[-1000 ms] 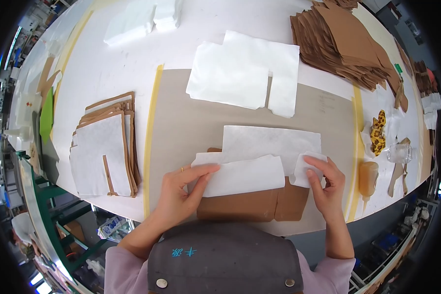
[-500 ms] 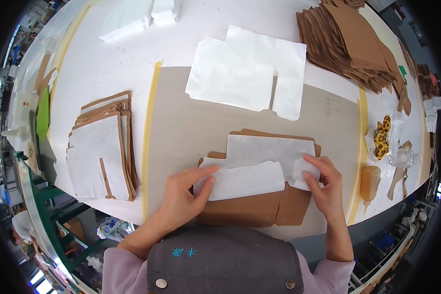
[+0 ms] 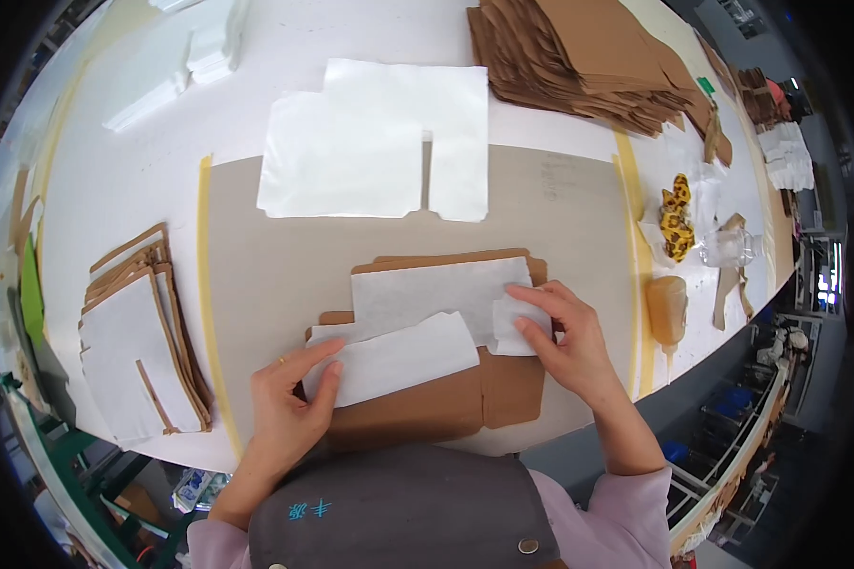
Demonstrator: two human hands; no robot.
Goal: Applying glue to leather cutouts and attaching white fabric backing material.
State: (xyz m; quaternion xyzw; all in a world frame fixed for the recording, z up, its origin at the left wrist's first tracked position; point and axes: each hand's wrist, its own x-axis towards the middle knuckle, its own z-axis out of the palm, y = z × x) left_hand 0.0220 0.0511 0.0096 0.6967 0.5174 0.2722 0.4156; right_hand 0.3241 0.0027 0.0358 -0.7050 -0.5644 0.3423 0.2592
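Note:
My left hand (image 3: 299,398) grips the left end of a folded white sheet (image 3: 399,360), thumb and forefinger closed at its edge. My right hand (image 3: 569,346) pinches the small folded right flap (image 3: 510,327) of the same sheet. The sheet lies over a brown cut piece (image 3: 432,417), whose edges show behind the sheet's top and below its folded strip. Beyond them, a flat white cut sheet (image 3: 351,152) with a narrow slot rests partly on the grey board (image 3: 256,256).
A stack of white-faced brown pieces (image 3: 123,351) lies left, white stacks (image 3: 209,47) far back, a brown pile (image 3: 579,66) back right. On the right are a spotted yellow cloth (image 3: 676,218), a clear container (image 3: 726,248) and an amber bottle (image 3: 664,313).
The brown piece's top edge now shows behind the white sheet, which sits lower on it. Both hands still grip the sheet. The view has swung, shifting the table leftward in the frame.

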